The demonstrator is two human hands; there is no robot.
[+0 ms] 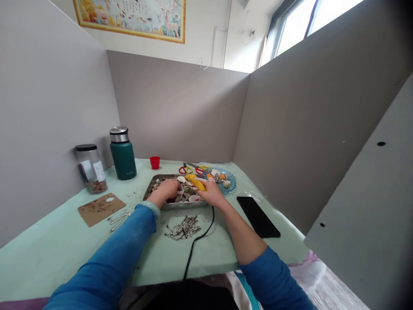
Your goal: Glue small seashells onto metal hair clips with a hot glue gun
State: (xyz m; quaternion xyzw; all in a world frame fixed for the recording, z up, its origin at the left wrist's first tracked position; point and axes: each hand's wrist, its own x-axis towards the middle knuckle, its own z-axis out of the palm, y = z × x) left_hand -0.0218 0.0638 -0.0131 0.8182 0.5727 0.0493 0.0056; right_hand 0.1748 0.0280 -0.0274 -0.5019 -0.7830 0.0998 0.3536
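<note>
In the head view, a metal tray (pixel 185 206) filled with mixed seashells (pixel 190 189) sits on the table. My left hand (pixel 169 189) reaches down into its middle, fingers bent and pinched together among the shells; what they hold is hidden. My right hand (pixel 212 193) is closed around a yellow glue gun (pixel 197 182) over the tray's right side. From it a black cord (pixel 195 243) runs toward the front table edge. Nearer to me than the tray lies a pile of small metal clips (pixel 185 227).
Behind the tray lie red-and-yellow-handled pliers (pixel 186 169). A blue glass plate (pixel 233 184) holds shell pieces. A black slab (pixel 258 217) lies right. Left are a red cup (pixel 155 162), green flask (pixel 123 160), plastic jar (pixel 92 168) and brown board (pixel 100 209). Grey partitions (pixel 180 107) enclose the table.
</note>
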